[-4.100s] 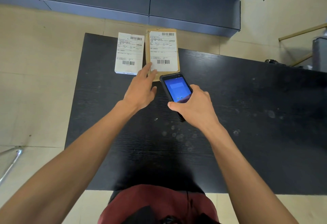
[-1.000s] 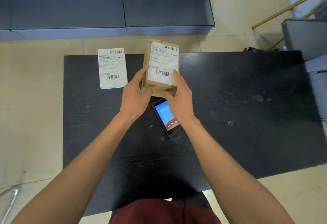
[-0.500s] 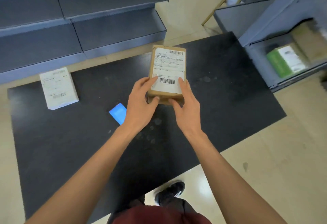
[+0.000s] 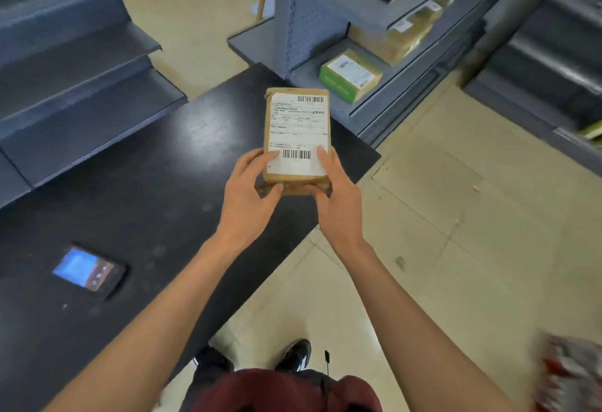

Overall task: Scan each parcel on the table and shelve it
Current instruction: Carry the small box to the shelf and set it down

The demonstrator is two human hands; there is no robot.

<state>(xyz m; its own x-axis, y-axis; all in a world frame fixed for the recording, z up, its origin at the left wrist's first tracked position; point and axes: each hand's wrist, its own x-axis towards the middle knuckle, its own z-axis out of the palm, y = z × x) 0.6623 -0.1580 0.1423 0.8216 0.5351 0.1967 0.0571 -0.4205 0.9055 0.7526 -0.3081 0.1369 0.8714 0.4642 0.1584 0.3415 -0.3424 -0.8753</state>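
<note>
From the head view, both hands hold a brown cardboard parcel [image 4: 297, 138] in the air above the far corner of the black surface [image 4: 136, 190]. The left hand [image 4: 249, 195] grips its near left corner, thumb on the white shipping label; the right hand [image 4: 337, 198] grips the near right corner the same way. A handheld scanner [image 4: 88, 272] lies face up on the surface, well apart, screen lit blue. Beyond the parcel, a grey shelf [image 4: 384, 92] carries a green box [image 4: 350, 76] and other cartons.
</note>
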